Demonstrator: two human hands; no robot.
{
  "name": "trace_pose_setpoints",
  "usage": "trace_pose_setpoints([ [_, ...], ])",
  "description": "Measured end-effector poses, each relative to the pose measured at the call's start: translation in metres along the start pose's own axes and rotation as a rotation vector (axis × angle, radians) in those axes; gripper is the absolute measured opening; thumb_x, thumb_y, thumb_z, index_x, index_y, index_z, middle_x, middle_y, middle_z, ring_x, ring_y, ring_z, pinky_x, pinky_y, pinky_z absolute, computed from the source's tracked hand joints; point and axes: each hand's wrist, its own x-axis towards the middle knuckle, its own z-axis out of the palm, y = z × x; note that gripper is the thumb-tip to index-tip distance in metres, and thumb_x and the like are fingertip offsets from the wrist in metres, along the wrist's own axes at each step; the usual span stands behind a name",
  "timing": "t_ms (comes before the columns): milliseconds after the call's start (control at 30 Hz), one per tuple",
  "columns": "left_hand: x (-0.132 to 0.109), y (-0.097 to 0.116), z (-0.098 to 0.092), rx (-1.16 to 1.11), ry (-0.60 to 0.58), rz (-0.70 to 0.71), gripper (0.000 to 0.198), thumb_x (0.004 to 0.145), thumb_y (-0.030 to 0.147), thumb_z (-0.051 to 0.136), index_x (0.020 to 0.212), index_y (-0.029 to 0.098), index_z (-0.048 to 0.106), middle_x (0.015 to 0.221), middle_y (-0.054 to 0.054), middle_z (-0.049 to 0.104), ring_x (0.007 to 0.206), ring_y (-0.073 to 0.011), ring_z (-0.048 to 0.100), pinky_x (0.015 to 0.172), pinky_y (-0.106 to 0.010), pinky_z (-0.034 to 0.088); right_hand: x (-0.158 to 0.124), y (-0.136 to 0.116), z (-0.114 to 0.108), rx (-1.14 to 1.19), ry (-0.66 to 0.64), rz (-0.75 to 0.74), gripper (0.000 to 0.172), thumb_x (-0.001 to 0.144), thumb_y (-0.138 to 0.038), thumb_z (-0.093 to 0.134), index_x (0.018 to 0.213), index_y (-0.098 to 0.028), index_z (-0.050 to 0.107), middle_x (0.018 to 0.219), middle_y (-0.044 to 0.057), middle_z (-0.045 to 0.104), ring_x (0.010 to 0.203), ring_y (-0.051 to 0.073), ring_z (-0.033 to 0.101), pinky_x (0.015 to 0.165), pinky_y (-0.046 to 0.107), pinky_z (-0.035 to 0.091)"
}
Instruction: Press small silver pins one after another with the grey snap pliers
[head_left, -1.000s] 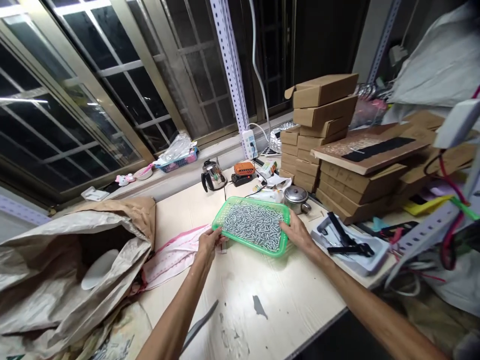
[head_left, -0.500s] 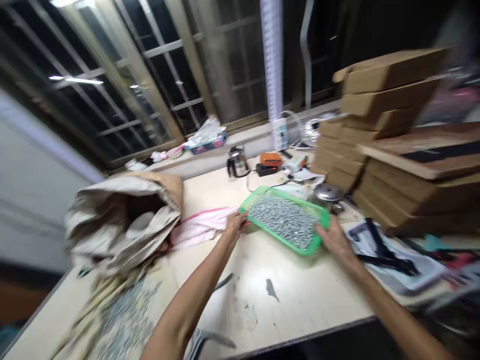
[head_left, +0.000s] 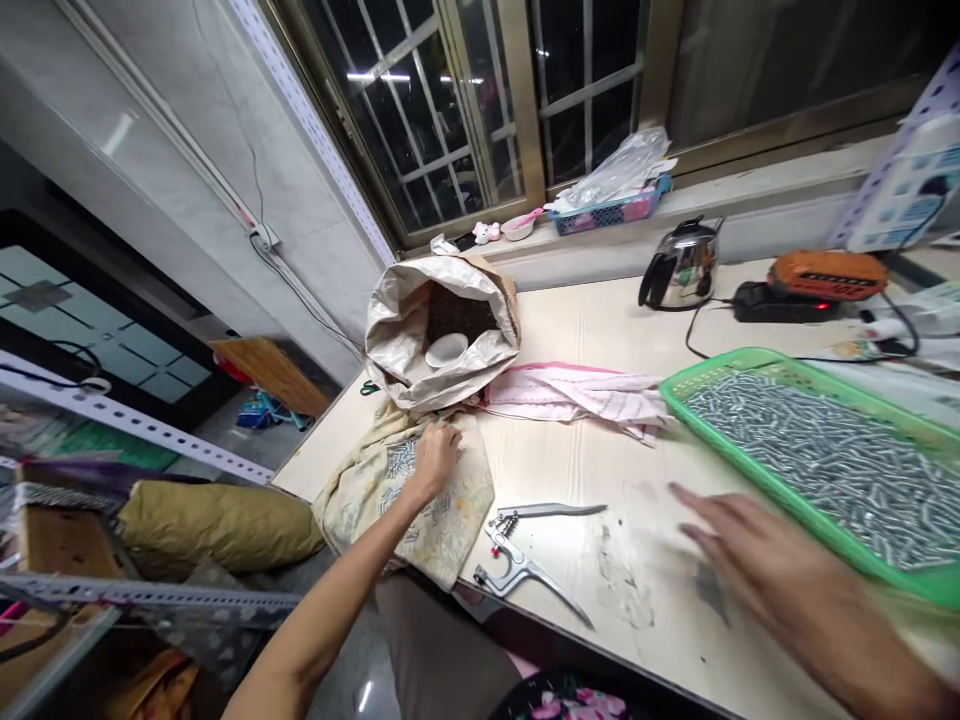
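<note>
right hand [head_left: 799, 585] spread; left hand's [head_left: 437, 460] grip, i cannot tell. tugging the cloth [head_left: 466, 490] could spill its metal pieces [head_left: 401, 458].

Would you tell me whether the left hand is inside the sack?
No, the left hand is over the stained cloth, outside the open sack.

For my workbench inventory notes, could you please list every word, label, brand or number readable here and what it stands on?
No text can be read with certainty.
Orange battery pack: dark marks, perhaps characters, too blurred to read.
Packaging by the charger: any print is too small or blurred.
Green basket: no lettering visible.
</note>
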Motion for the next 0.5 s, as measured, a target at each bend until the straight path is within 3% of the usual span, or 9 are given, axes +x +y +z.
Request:
trace_pose_setpoints([
  [67, -0.001, -0.018, 0.006, 0.015, -0.035, 0.032, 0.025, 0.092, 0.021, 0.049, 0.089, 0.014, 0.072, 0.097, -0.012, 0.066, 0.097, -0.0236, 0.059, 0.081, -0.031, 0.043, 0.020, -0.029, 0.030, 0.041, -0.085, -0.163, 0.032, 0.099, -0.032, 0.040, 0.122, -0.021, 0.059, 0.109, 0.012, 0.064, 0.096, 0.023, 0.063, 0.077, 0.035, 0.054],
  [133, -0.002, -0.023, 0.016, 0.021, -0.071, 0.078, 0.023, 0.092, 0.024, 0.051, 0.087, 0.015, 0.071, 0.097, -0.011, 0.065, 0.098, -0.0228, 0.058, 0.081, -0.030, 0.042, 0.031, -0.053, 0.057, 0.090, -0.164, -0.292, 0.028, 0.097, -0.030, 0.045, 0.116, -0.019, 0.061, 0.121, 0.013, 0.061, 0.110, 0.024, 0.059, 0.088, 0.038, 0.052],
  [267, 0.001, -0.021, 0.031, 0.026, -0.100, 0.142, 0.024, 0.093, 0.021, 0.047, 0.085, 0.014, 0.068, 0.096, -0.011, 0.062, 0.099, -0.0231, 0.055, 0.080, -0.031, 0.042, 0.035, -0.078, 0.096, 0.097, -0.409, -0.383, 0.043, 0.085, -0.049, 0.063, 0.112, -0.015, 0.062, 0.145, 0.020, 0.043, 0.138, 0.036, 0.032, 0.109, 0.058, 0.031],
  [400, 0.007, -0.020, 0.031, 0.011, -0.077, 0.149, 0.024, 0.092, 0.014, 0.042, 0.086, 0.013, 0.065, 0.102, -0.013, 0.060, 0.102, -0.0243, 0.052, 0.082, -0.033, 0.043, 0.039, -0.081, 0.104, 0.088, -0.643, -0.311, 0.060, 0.078, -0.061, 0.065, 0.115, -0.014, 0.060, 0.147, 0.024, 0.038, 0.139, 0.040, 0.029, 0.111, 0.064, 0.021],
  [500, 0.006, -0.020, 0.021, -0.012, -0.063, 0.149, 0.022, 0.091, 0.015, 0.044, 0.090, 0.014, 0.065, 0.105, -0.014, 0.061, 0.104, -0.0244, 0.053, 0.084, -0.033, 0.043, 0.042, -0.080, 0.097, 0.081, -0.704, -0.281, 0.067, 0.076, -0.064, 0.065, 0.119, -0.014, 0.058, 0.149, 0.025, 0.034, 0.137, 0.040, 0.031, 0.110, 0.063, 0.021],
])
